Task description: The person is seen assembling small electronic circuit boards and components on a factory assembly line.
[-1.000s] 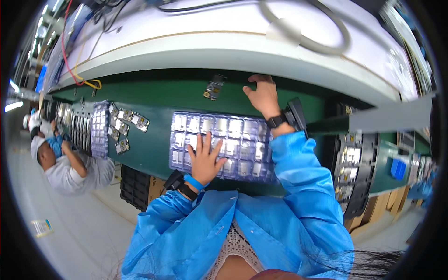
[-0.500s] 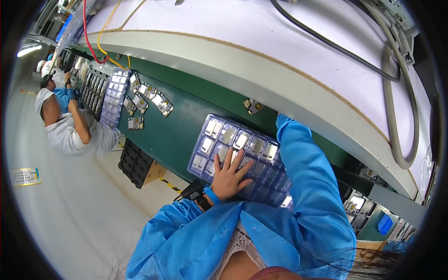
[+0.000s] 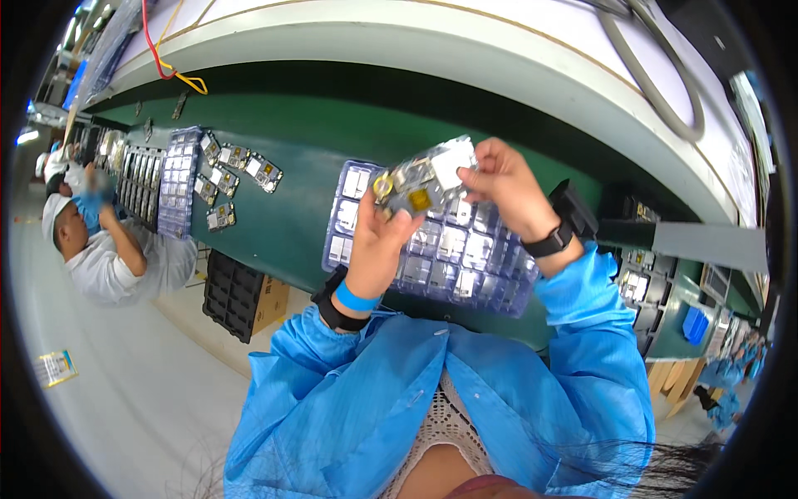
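Circuit board (image 3: 422, 198), silver-and-dark with a yellow patch, is held tilted over the upper part of the clear tray (image 3: 504, 301) (taken as landmark). A bright, pale rectangle (image 3: 455, 164) lies at its right end; cannot tell whether it is a separate piece.

Left hand (image 3: 374, 237): grip pinches the board's left end, thumb at the lower edge. Right hand (image 3: 509, 187): grip pressed together on the right end, thumb over the pale rectangle.

Tray rests on the green worktop (image 3: 287, 220), its pockets carrying shiny, flat parts. Left of the tray, well apart: six loose boards (image 3: 264, 173) in a loose cluster; beyond them, a second clear tray (image 3: 179, 187), then a black tray (image 3: 140, 185) and a seated co-worker in white (image 3: 125, 254). Right of the tray: another black tray with boards, then a blue bin (image 3: 695, 325). Beyond its far side, a white shelf (image 3: 399, 33).
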The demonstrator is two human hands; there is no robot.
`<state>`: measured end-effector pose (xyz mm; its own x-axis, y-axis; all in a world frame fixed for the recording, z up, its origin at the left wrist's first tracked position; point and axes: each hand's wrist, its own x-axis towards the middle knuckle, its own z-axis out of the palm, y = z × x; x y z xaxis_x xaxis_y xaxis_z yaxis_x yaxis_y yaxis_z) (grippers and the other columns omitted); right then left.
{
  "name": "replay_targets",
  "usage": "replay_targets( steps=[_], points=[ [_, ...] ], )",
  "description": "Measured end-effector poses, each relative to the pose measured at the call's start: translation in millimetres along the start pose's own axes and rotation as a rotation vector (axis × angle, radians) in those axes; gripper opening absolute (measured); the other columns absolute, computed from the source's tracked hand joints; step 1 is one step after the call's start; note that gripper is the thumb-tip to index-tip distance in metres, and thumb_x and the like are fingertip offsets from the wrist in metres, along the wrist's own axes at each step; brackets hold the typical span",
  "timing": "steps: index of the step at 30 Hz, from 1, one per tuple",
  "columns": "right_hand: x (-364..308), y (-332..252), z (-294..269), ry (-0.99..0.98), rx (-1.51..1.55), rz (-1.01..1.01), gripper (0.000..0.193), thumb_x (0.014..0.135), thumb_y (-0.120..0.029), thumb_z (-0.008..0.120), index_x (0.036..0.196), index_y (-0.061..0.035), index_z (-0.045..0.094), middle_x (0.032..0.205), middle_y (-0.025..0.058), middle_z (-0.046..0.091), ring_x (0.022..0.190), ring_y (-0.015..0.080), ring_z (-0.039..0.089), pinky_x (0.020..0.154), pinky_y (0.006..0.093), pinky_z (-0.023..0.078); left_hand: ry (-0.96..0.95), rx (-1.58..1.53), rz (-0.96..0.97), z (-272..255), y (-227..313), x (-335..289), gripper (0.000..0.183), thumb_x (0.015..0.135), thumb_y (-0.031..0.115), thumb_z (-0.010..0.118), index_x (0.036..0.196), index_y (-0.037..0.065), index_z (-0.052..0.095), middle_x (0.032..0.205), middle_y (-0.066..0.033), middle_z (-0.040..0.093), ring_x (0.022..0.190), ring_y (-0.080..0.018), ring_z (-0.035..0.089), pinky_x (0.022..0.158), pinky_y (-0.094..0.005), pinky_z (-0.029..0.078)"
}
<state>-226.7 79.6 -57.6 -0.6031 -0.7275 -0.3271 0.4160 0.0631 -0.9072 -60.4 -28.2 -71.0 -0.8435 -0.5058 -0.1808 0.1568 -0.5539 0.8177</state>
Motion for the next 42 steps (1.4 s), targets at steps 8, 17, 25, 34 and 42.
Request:
replay_targets(
  steps=[8, 17, 25, 34, 42],
  points=[
    [-20, 65, -16, 0.31, -1.142, -0.533, 0.009, 0.067, -0.009, 0.066, 0.075, -0.0061, 0.064, 0.074, 0.0117, 0.055, 0.075, 0.0291, 0.055, 0.066, 0.0383, 0.045, -0.024, 0.029, -0.008, -11, 44, -29, 0.043, 0.089, 0.004, 0.043, 0.129, 0.01, 0.026, 0.118, -0.012, 0.048, 0.106, -0.0262, 0.052, 0.084, -0.0419, 0.05],
    [-24, 81, -4, 0.327, -1.343, -0.413, 0.022, 0.064, -0.003, 0.065, 0.078, -0.0019, 0.048, 0.079, 0.0147, 0.055, 0.081, 0.0333, 0.054, 0.07, 0.0405, 0.043, -0.081, 0.012, -0.059, -25, 52, -56, 0.043, 0.083, -0.003, 0.045, 0.121, 0.01, 0.03, 0.113, -0.0113, 0.049, 0.104, -0.0273, 0.053, 0.085, -0.0456, 0.049],
    [-119, -7, 36, 0.497, -0.327, -0.368, 0.008, 0.079, -0.004, 0.06, 0.086, 0.0001, 0.059, 0.074, 0.0013, 0.06, 0.069, 0.0051, 0.055, 0.059, 0.018, 0.043, -0.169, 0.088, -0.076, -9, 56, -77, 0.046, 0.08, -0.01, 0.048, 0.118, 0.007, 0.028, 0.107, -0.0094, 0.048, 0.097, -0.0172, 0.054, 0.081, -0.0335, 0.051],
    [-156, -3, 72, 0.319, -0.118, -0.203, 0.012, 0.08, -0.001, 0.06, 0.092, 0.0, 0.058, 0.073, -0.0009, 0.057, 0.065, 0.0025, 0.049, 0.061, 0.0174, 0.042, -0.309, 0.063, -0.195, 20, 44, -79, 0.041, 0.088, 0.0, 0.042, 0.125, 0.007, 0.027, 0.113, -0.0087, 0.047, 0.102, -0.013, 0.048, 0.087, -0.0275, 0.042],
    [-162, 8, 68, 0.413, -0.172, -0.264, 0.01, 0.077, -0.001, 0.062, 0.087, 0.0006, 0.059, 0.068, -0.0025, 0.056, 0.055, 0.0003, 0.043, 0.052, 0.0158, 0.038, -0.365, 0.087, -0.212, 27, 41, -82, 0.042, 0.087, -0.002, 0.042, 0.125, 0.004, 0.026, 0.113, -0.0128, 0.047, 0.104, -0.0181, 0.05, 0.089, -0.0335, 0.044]
  ],
)
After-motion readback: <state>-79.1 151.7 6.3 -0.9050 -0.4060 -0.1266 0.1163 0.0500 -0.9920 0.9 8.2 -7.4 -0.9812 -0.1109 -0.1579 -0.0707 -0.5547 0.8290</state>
